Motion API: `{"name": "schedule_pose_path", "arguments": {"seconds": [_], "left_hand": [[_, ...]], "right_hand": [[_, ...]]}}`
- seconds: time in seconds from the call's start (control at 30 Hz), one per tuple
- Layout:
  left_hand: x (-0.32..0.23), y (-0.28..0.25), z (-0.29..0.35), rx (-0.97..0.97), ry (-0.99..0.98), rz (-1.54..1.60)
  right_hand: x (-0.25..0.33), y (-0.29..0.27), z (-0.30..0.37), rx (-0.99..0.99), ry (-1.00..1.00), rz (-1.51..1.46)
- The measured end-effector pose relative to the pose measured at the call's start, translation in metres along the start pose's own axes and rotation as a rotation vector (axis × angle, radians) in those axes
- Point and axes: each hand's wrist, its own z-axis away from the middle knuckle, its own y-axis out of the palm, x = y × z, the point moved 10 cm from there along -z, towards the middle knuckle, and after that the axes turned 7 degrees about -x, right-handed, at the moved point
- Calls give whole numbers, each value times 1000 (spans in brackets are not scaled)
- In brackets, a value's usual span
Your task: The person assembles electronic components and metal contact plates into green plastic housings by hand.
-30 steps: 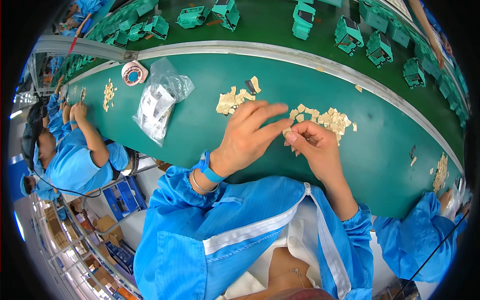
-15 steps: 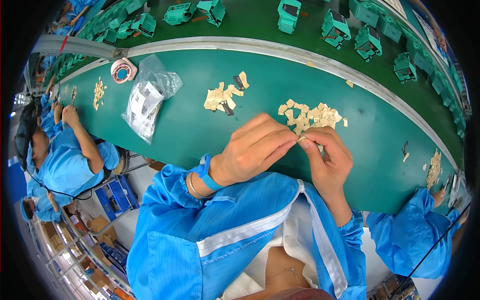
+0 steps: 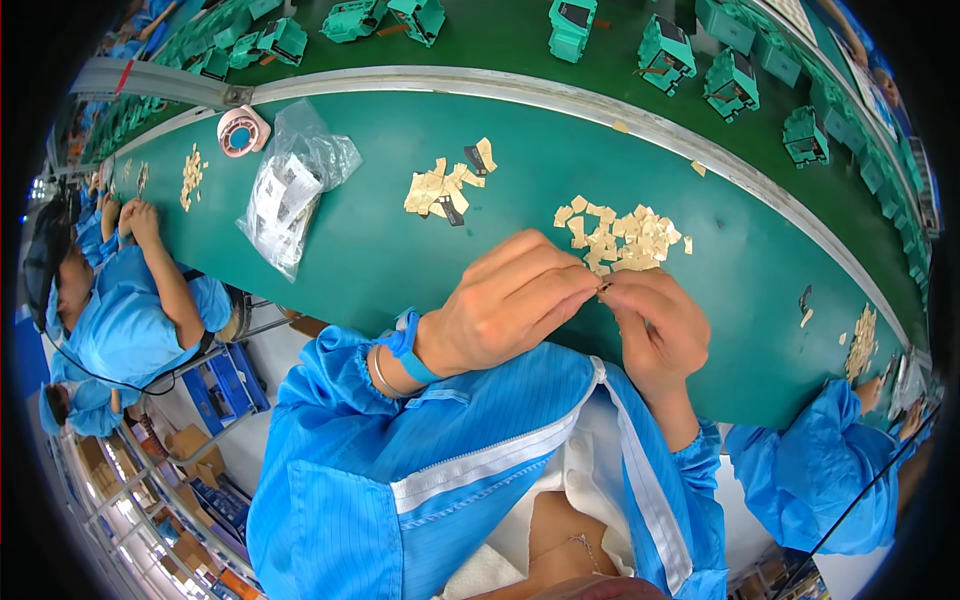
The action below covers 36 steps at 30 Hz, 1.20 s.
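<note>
Green covers the desk (image 3: 370,265) under my two hands, which meet near its close edge. With my left hand (image 3: 512,302) I keep thumb and fingertips pinched together, and with my right hand (image 3: 664,318) I do the same from the other side; between the tips sits a small piece (image 3: 604,287), partly dark, mostly hidden by my fingers. I cannot tell its full shape.

Just beyond my fingertips lies a loose heap of cream pieces (image 3: 635,238), spread flat and overlapping. Left of it, well apart, I have a smaller cluster (image 3: 432,188) of cream bits with a few dark strips among them. Farther left, a clear plastic bag (image 3: 290,195) with white labelled contents lies near a pale pink roll (image 3: 240,132) with a blue centre.

On my left wrist I wear a blue strap (image 3: 411,350) beside a silver bangle (image 3: 378,372). Past the metal rail (image 3: 450,79), green housings (image 3: 732,86) stand in a line. A co-worker in blue (image 3: 125,305) sits to my left, another co-worker (image 3: 815,480) to my right.
</note>
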Motion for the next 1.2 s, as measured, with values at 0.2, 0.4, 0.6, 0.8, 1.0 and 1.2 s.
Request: {"name": "schedule_pose_path", "arguments": {"seconds": [0.2, 0.4, 0.6, 0.8, 1.0, 1.2], "left_hand": [[12, -2, 3, -58, -102, 9], [11, 2, 2, -65, -97, 24], [10, 5, 2, -36, -156, 77], [44, 27, 29, 130, -719, 405], [51, 44, 42, 209, -1038, 732], [50, 50, 46, 265, -1100, 752]], "right_hand": [[18, -13, 3, -28, -189, 92], [-10, -22, 9, -77, 18, 105], [19, -12, 0, -55, -295, 260], [28, -10, 3, -27, -432, 296], [30, -10, 2, 42, -484, 337], [31, -10, 8, 116, -478, 308]]}}
